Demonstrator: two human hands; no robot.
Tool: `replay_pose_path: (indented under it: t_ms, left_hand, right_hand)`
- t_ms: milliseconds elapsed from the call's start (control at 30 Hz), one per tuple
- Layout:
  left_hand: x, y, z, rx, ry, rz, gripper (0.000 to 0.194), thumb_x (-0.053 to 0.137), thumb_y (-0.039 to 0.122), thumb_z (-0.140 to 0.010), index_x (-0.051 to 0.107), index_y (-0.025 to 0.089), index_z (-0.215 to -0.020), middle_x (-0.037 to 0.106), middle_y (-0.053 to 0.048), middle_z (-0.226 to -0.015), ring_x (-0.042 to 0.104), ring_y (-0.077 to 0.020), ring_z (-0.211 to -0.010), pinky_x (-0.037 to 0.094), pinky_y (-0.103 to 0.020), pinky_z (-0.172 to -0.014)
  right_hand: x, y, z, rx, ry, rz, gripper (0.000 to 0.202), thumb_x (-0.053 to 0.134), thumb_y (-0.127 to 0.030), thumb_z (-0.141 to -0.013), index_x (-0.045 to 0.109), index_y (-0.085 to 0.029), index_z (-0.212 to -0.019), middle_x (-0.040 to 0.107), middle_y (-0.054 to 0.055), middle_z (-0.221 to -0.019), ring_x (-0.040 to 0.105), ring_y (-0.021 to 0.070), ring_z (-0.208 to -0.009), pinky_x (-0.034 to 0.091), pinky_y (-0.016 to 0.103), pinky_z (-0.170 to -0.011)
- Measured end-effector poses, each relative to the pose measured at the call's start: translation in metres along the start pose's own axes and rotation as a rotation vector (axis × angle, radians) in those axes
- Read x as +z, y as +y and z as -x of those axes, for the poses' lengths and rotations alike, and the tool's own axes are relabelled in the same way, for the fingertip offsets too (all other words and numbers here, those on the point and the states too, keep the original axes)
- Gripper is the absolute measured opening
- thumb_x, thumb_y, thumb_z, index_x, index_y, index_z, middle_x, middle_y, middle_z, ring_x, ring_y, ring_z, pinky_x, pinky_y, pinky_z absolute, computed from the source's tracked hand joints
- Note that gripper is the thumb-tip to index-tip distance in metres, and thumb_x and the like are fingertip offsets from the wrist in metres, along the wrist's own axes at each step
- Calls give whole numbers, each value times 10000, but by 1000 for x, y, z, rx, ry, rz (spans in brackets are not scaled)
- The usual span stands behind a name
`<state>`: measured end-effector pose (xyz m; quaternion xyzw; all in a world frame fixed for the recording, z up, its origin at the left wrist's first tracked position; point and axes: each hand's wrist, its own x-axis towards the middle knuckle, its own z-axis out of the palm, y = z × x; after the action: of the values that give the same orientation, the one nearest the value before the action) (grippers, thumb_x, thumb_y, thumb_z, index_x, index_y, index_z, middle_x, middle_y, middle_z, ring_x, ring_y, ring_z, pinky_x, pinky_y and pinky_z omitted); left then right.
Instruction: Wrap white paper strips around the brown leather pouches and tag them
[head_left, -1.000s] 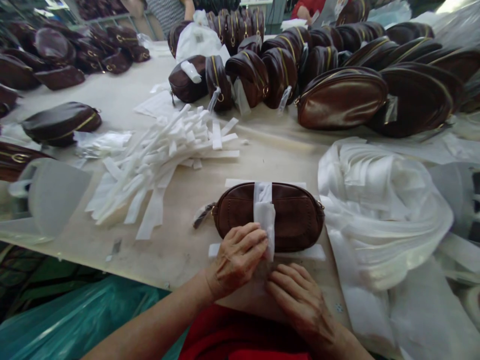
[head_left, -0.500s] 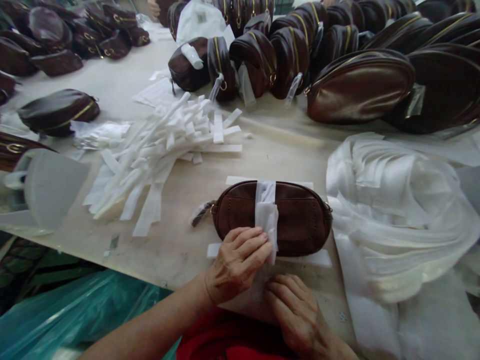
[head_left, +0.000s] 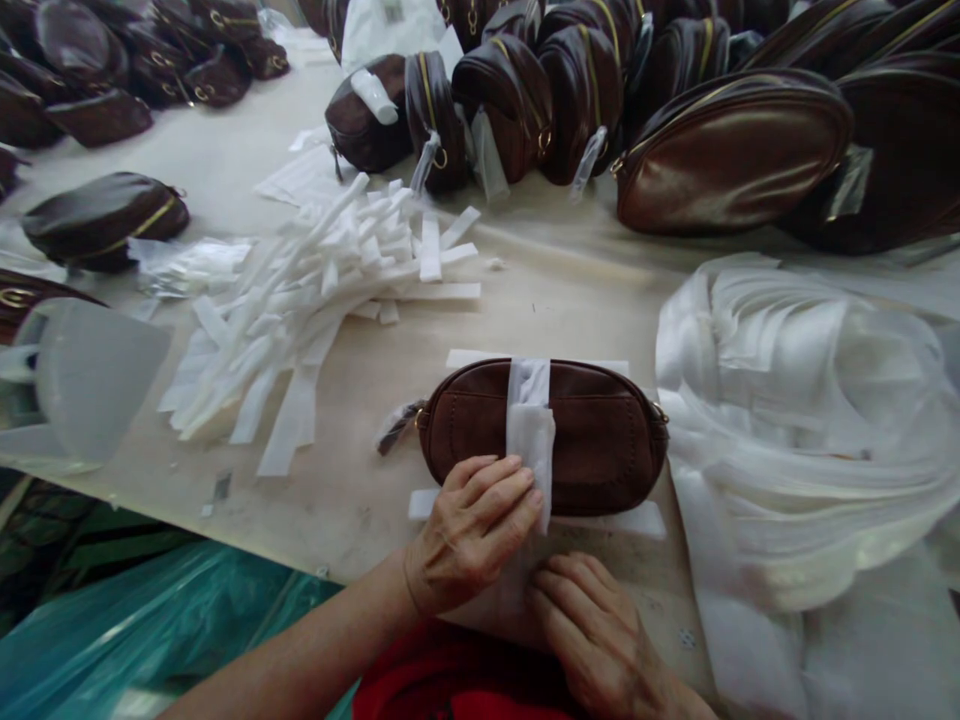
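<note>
A dark brown oval bag (head_left: 600,440) lies flat on the table in front of me, with a white wrapping strip (head_left: 529,430) across its middle. White strips stick out from under its top and bottom edges. My left hand (head_left: 476,530) presses the strip against the bag's lower edge, its fingers together over the white material. Just below the bag, my right hand (head_left: 589,620) rests with curled fingers at the lower end of the strip; whatever its fingertips hold is hidden. A wrapped zipper pull (head_left: 397,425) extends from the bag's left end.
Loose white strips (head_left: 300,310) are heaped left of centre. A stack of white sheets (head_left: 810,450) lies on the right. Brown bags (head_left: 735,155) line the far side, and more sit at the left. Teal plastic (head_left: 172,630) hangs below the table's front edge (head_left: 247,555).
The view has shifted slightly, so the far bags appear a little higher. Both hands and the bag remain in nearly the same position.
</note>
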<state>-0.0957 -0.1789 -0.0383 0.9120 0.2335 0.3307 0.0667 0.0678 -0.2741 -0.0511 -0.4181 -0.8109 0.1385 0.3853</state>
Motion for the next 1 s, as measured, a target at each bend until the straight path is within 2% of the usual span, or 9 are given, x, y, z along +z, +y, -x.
replay_pose_path:
  t_ms: [233,367,567,767,1000]
  left_hand:
    - [0,1,1,21,-31,-6,223,454,65,-891,608,90,-1051,655,-76,-1061,530,-219,-1089,448,-404,-948]
    - [0,1,-3,20,-30,-18,211,446,82,-903,617,96,-1026,671,-61,-1048,557,-208,-1052,453,-394,-926]
    - [1,3,-3,20,-35,-70,212,441,78,-898,621,92,-1010,679,-65,-1034,579,-212,-1028,466,-396,-903]
    - [4,1,1,47,-21,-74,226,418,76,-909,611,79,-1026,672,-82,-1045,564,-216,-1070,463,-398,-908]
    - [4,0,-1,63,-17,-83,242,384,89,-925,607,75,-1018,673,-92,-1034,578,-207,-1045,472,-381,-878]
  right_hand:
    - [-3,-2,-1,3,16,46,337,327,-37,-892,653,-114,-857,688,85,-790,611,177,-823,487,315,-813]
    - [-5,-3,-3,0,-9,21,348,321,-38,-904,653,-114,-833,682,85,-768,608,171,-795,486,303,-804]
    - [-9,-7,-6,-19,-56,5,358,315,-29,-905,656,-109,-830,666,79,-724,605,166,-740,492,302,-792]
    - [-16,-13,-10,-45,-19,78,375,315,-18,-907,657,-115,-786,651,56,-665,611,160,-708,491,300,-795]
    - [-30,-16,-28,-104,-114,62,415,299,15,-894,666,-115,-750,649,53,-645,599,160,-654,489,305,-735]
